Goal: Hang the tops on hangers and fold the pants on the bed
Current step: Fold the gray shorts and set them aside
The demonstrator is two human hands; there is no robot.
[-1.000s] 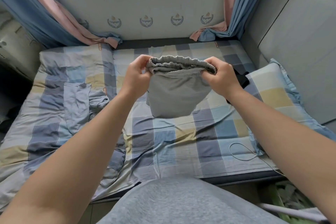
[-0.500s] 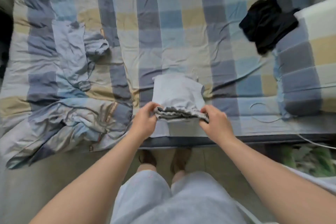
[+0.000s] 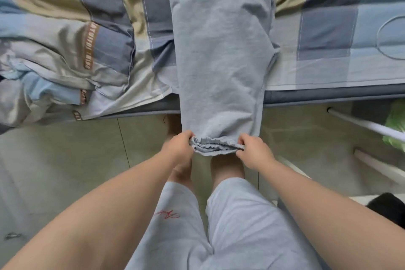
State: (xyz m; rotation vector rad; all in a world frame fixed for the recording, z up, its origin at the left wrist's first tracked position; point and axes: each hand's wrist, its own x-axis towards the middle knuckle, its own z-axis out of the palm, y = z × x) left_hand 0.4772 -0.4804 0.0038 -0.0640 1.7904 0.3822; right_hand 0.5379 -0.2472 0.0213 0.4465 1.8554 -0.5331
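moved: the pants point(image 3: 221, 50) lie drawn nearer than half a second ago; their waistband point(image 3: 215, 143), then on the bed point(image 3: 328, 28), is now past the bed's edge, over the floor point(image 3: 65, 160).
left grip point(image 3: 178, 146): fingers curled round the waistband's left end.
right grip point(image 3: 252, 153): pinching the waistband's right end.
pants: grey, folded lengthwise, far part flat on the bed, near part sloping off the edge to the grips.
quilt point(image 3: 65, 50): rumpled, left of the pants, spilling over the bed's edge.
cable point(image 3: 385, 39): a loop on the bed, far right.
rail point(image 3: 361, 125): white, right of the pants, below the bed's edge.
shorts point(image 3: 230, 226): pale grey, on the person, nearest the camera.
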